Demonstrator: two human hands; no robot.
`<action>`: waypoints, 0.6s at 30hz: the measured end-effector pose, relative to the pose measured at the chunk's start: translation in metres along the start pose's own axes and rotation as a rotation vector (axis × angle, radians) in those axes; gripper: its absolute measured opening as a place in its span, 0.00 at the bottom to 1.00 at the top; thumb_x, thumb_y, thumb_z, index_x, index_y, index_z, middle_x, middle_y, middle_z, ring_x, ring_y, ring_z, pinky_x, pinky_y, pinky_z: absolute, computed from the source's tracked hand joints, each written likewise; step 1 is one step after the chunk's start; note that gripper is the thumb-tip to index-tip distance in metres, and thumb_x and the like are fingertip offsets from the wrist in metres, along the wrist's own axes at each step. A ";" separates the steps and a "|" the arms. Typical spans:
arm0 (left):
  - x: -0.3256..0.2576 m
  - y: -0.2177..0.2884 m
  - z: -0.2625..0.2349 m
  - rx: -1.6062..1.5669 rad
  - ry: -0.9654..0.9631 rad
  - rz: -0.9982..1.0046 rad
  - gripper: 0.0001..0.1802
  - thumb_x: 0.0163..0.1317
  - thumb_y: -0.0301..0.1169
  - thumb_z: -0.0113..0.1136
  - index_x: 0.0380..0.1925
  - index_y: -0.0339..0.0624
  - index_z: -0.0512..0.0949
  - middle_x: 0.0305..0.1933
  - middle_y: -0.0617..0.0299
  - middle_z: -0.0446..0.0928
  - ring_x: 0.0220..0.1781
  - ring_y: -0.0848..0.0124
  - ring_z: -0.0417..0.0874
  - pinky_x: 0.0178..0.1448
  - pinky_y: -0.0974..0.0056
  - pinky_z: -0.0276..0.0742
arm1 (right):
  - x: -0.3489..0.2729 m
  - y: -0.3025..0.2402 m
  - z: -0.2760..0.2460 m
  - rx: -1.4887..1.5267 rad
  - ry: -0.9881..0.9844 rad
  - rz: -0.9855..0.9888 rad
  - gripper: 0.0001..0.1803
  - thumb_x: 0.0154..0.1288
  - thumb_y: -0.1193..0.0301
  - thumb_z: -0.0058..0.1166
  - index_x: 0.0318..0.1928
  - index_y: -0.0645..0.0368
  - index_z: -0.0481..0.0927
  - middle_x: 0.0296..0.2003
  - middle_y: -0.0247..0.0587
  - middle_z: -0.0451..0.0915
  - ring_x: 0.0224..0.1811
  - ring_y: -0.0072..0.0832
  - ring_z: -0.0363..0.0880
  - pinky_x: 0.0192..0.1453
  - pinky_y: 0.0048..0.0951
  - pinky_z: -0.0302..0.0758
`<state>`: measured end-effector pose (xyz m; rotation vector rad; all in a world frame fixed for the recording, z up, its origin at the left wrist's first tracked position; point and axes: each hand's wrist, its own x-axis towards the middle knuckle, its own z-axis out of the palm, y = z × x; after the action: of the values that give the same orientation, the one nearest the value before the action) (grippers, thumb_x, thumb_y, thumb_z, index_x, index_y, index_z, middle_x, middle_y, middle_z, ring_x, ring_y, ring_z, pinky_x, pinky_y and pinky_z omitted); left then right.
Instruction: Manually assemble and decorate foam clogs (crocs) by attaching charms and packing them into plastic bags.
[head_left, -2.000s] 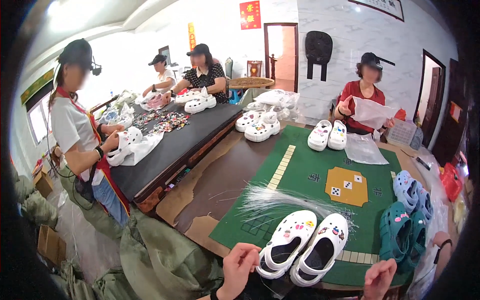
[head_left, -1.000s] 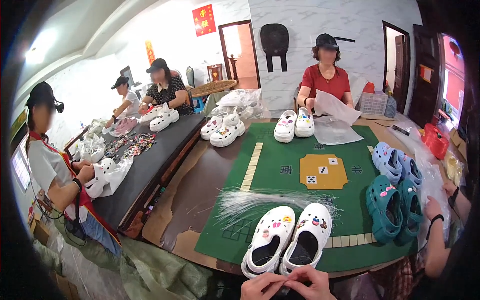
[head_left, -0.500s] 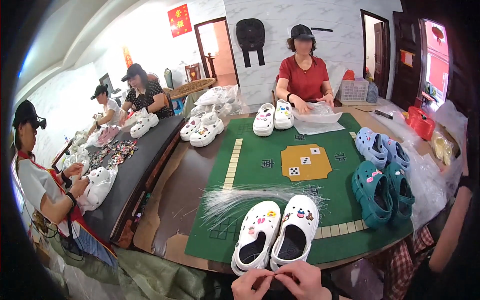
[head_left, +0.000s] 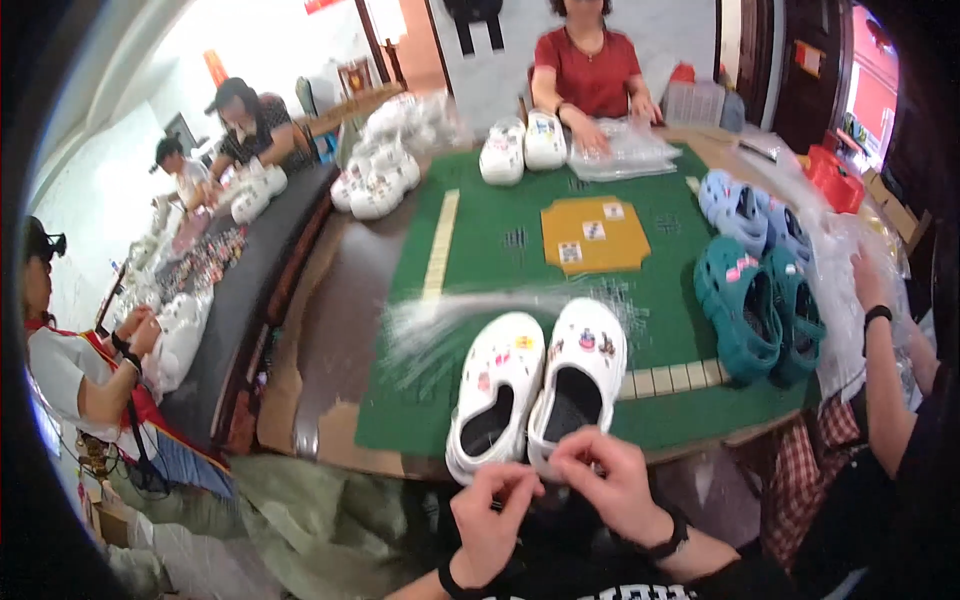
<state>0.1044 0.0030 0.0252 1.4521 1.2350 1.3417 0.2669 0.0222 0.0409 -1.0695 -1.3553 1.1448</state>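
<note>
A pair of white clogs with colourful charms, the left clog (head_left: 507,372) and the right clog (head_left: 587,346), stands side by side at the near edge of the green mat (head_left: 470,260), heels toward me. Just behind the heels, my left hand (head_left: 496,518) has thumb and forefinger pinched. Close by on the right, my right hand (head_left: 618,482) is also pinched, its fingertips over the right clog's heel. Whatever the fingertips hold is too thin or blurred to make out. A bundle of clear plastic strands (head_left: 425,325) lies just beyond the clogs.
Green clogs (head_left: 738,312) and light blue clogs (head_left: 733,210) stand at the right, beside clear plastic bags (head_left: 838,300). A neighbour's hand (head_left: 872,275) reaches into these. Across the table, a person in red handles plastic bags near white clogs (head_left: 503,152). Others work at the left table (head_left: 255,290).
The view has tipped downward, so more of my forearms shows. My hands, fingertips together before, are now slightly apart. At the right, a neighbour's hand has come into sight among the plastic bags.
</note>
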 end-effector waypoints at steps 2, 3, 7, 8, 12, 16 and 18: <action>0.006 0.005 -0.001 0.015 -0.049 -0.045 0.04 0.66 0.17 0.57 0.39 0.29 0.74 0.33 0.55 0.81 0.36 0.73 0.83 0.42 0.70 0.79 | 0.004 -0.001 -0.007 0.038 -0.011 -0.036 0.06 0.67 0.73 0.60 0.41 0.63 0.81 0.33 0.32 0.81 0.32 0.15 0.75 0.36 0.20 0.72; 0.008 0.004 0.000 -0.020 -0.042 -0.030 0.04 0.66 0.17 0.57 0.39 0.30 0.74 0.33 0.55 0.82 0.36 0.73 0.83 0.43 0.70 0.79 | 0.006 -0.001 -0.007 0.058 -0.021 -0.074 0.06 0.67 0.74 0.60 0.41 0.63 0.81 0.33 0.32 0.81 0.33 0.15 0.75 0.36 0.20 0.72; 0.006 0.002 0.001 -0.027 -0.046 0.007 0.06 0.64 0.17 0.59 0.40 0.32 0.76 0.32 0.57 0.83 0.33 0.76 0.84 0.38 0.72 0.77 | 0.000 0.005 -0.006 0.107 -0.028 -0.071 0.06 0.68 0.74 0.59 0.41 0.63 0.81 0.33 0.32 0.81 0.33 0.16 0.76 0.36 0.20 0.72; 0.005 0.004 0.000 -0.007 -0.096 -0.023 0.05 0.65 0.15 0.56 0.41 0.30 0.75 0.34 0.54 0.82 0.37 0.73 0.84 0.44 0.71 0.79 | -0.001 0.005 -0.007 0.075 -0.027 -0.078 0.06 0.67 0.75 0.60 0.41 0.64 0.81 0.33 0.33 0.80 0.32 0.17 0.76 0.36 0.20 0.72; -0.001 0.001 -0.005 0.021 -0.091 0.010 0.07 0.64 0.15 0.57 0.41 0.30 0.75 0.34 0.54 0.83 0.37 0.74 0.84 0.43 0.71 0.80 | -0.005 0.009 -0.001 -0.109 -0.013 -0.206 0.05 0.65 0.77 0.60 0.40 0.63 0.81 0.32 0.36 0.80 0.29 0.21 0.76 0.32 0.22 0.71; -0.001 0.002 -0.004 0.079 -0.093 0.040 0.06 0.63 0.15 0.59 0.40 0.30 0.77 0.33 0.56 0.83 0.35 0.75 0.84 0.41 0.72 0.80 | -0.005 0.004 0.001 -0.204 -0.020 -0.240 0.05 0.64 0.77 0.61 0.37 0.66 0.80 0.34 0.38 0.81 0.31 0.21 0.76 0.35 0.23 0.73; 0.000 -0.001 -0.001 0.093 -0.091 0.048 0.06 0.62 0.15 0.60 0.39 0.30 0.77 0.33 0.56 0.83 0.34 0.75 0.84 0.40 0.72 0.80 | -0.005 0.003 0.001 -0.260 -0.005 -0.278 0.04 0.62 0.77 0.61 0.36 0.64 0.81 0.32 0.39 0.81 0.29 0.24 0.77 0.34 0.24 0.73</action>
<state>0.1029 0.0028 0.0246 1.5991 1.2246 1.2498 0.2663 0.0178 0.0366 -1.0195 -1.6318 0.7825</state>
